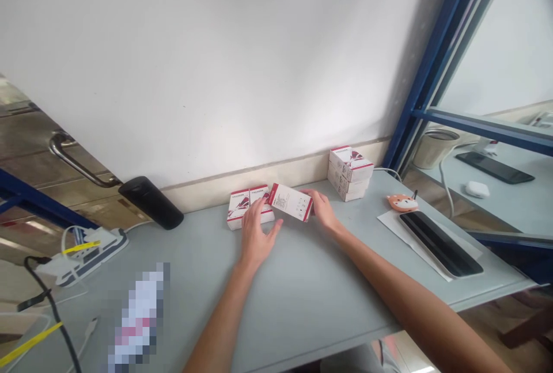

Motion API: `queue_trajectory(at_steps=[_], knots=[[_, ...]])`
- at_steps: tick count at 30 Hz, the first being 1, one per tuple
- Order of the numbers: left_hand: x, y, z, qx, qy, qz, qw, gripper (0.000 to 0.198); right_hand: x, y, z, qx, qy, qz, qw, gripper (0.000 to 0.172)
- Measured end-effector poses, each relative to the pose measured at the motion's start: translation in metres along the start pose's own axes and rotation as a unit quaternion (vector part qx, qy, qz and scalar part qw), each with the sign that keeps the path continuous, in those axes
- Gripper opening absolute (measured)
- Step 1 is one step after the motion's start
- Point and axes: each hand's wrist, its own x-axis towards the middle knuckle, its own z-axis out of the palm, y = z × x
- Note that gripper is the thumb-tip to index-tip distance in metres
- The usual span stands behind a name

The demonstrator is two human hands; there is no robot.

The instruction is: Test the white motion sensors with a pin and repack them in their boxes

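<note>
My right hand (322,209) grips the right end of a small white box (291,201) with red edges and printed text. The box is tilted above the grey table. My left hand (258,235) is spread over the front of two similar boxes (239,203) that lie side by side against the wall. Its fingertips reach the top of those boxes; whether they press on them I cannot tell. The left end of the held box is close to the left fingers. Further right, more of the same boxes (351,171) are stacked at the wall.
A black cylinder (151,202) and a white power strip (93,258) with cables are at the left. A blurred-out item (140,321) lies front left. On the right are a black phone (440,244) on white paper (391,223) and an orange animal-shaped item (402,202). A blue-framed glass panel (484,125) borders the table.
</note>
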Motion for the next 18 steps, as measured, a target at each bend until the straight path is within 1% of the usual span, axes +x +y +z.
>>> queue_trajectory(at_steps=[1, 2, 4, 7, 9, 13, 18], knots=[[-0.001, -0.001, 0.000, -0.026, 0.001, -0.030, 0.999, 0.069, -0.002, 0.000, 0.002, 0.025, -0.005, 0.001, 1.000, 0.058], [-0.001, -0.003, 0.000, -0.054, 0.002, -0.059, 0.997, 0.070, -0.004, -0.001, 0.004, 0.047, -0.011, -0.001, 0.999, 0.057], [-0.002, -0.006, -0.001, -0.100, 0.006, -0.096, 0.990, 0.063, -0.007, -0.002, 0.005, 0.082, -0.029, -0.009, 0.996, 0.051], [-0.001, -0.004, -0.001, -0.134, 0.005, -0.119, 0.984, 0.049, -0.009, -0.001, 0.004, 0.117, -0.062, -0.017, 0.991, 0.045], [0.001, 0.001, 0.000, -0.159, 0.000, -0.133, 0.978, 0.047, -0.008, 0.002, 0.003, 0.137, -0.075, -0.015, 0.988, 0.045], [0.004, 0.009, 0.003, -0.193, 0.004, -0.155, 0.969, 0.049, -0.005, 0.008, 0.002, 0.176, -0.078, 0.001, 0.981, 0.043], [0.006, 0.006, 0.001, -0.185, 0.047, -0.187, 0.964, 0.057, -0.003, 0.012, 0.003, 0.234, -0.087, 0.050, 0.967, 0.045]])
